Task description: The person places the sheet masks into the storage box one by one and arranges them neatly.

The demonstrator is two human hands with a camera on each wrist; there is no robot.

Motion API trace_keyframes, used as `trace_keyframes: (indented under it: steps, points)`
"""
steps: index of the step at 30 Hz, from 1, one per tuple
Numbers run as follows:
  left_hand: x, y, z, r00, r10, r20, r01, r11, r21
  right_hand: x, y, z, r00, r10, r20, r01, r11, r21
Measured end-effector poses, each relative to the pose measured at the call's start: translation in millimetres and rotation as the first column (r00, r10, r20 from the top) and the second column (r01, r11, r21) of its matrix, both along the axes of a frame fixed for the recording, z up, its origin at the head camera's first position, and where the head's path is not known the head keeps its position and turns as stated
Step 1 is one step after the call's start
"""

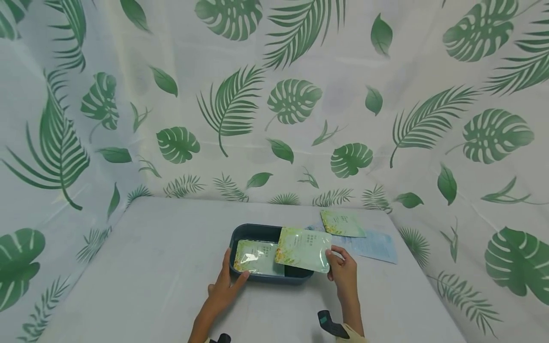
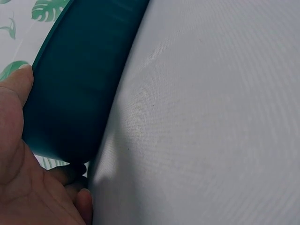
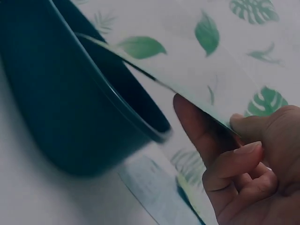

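Cream sleeves [image 1: 354,335] accompany black wrist cameras [image 1: 331,326] (one teal-patched).

The head view looks forward and down from farthest off, the dark teal tub [image 1: 279,279] lying at six o'clock. Both wrist views look from close by (each frame tilted): left has tub at ten, left hand [image 2: 28,183] at eight; right has tub at ten, right hand [image 3: 253,173] at four. All share the leaf-print backdrop [image 1: 343,114].

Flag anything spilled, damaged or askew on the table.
No spill or damage shows. Only slightly untidy: the far packet lies outside the dark tub, partly covering the pale blue sheet and not lined up with it.
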State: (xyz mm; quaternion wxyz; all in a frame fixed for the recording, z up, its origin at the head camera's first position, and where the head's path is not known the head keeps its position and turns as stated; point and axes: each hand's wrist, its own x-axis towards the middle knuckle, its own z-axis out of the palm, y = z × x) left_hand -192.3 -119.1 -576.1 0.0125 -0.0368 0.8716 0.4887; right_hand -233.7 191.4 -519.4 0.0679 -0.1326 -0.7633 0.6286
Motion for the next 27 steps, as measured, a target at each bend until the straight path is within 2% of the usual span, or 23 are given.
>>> trace_keyframes:
  steps: [5,9,12,15,17,19,21,25,27]
  points:
    - [2.9,-2.4,-1.2,1.0,0.002,0.004,-0.002,1.0,0.01,-8.8,-29.5,1.3,0.993,0.11,0.039,-0.114,0.988,0.103]
    - [3.3,-4.3,-2.2,1.0,-0.003,-0.003,0.003,1.0,0.014,-13.5,-51.4,2.8,0.985,0.17,0.03,-0.173,0.968,0.18]
    - [2.6,-4.5,-2.0,1.0,-0.013,-0.011,0.013,1.0,0.022,-14.8,-64.8,2.5,0.986,0.166,0.0,-0.16,0.951,0.266]
    - [2.1,-4.4,-1.2,1.0,-0.017,-0.017,0.018,1.0,0.016,-15.7,-75.3,0.6,0.992,0.125,-0.01,-0.111,0.916,0.386]
    - [2.1,-4.9,-1.1,1.0,-0.012,-0.015,0.012,1.0,0.006,-15.9,-81.9,-0.8,0.995,0.103,0.003,-0.092,0.884,0.458]
    - [2.2,-5.8,-1.4,1.0,-0.002,-0.01,0.002,1.0,-0.003,-15.5,-88.1,-2.2,0.995,0.098,0.018,-0.092,0.839,0.536]
    - [2.1,-6.6,-1.4,1.0,0.004,-0.01,-0.004,1.0,-0.004,-15.1,-94.2,-4.2,0.995,0.099,0.027,-0.095,0.783,0.614]
    - [0.9,-5.9,-0.2,1.0,-0.002,-0.023,0.002,1.0,0.002,-14.4,-103.0,-8.7,0.994,0.105,0.022,-0.085,0.646,0.759]
    - [-0.1,-5.2,-0.3,1.0,-0.006,-0.026,0.006,1.0,-0.002,-14.8,-106.1,-10.8,0.995,0.097,0.021,-0.075,0.594,0.801]
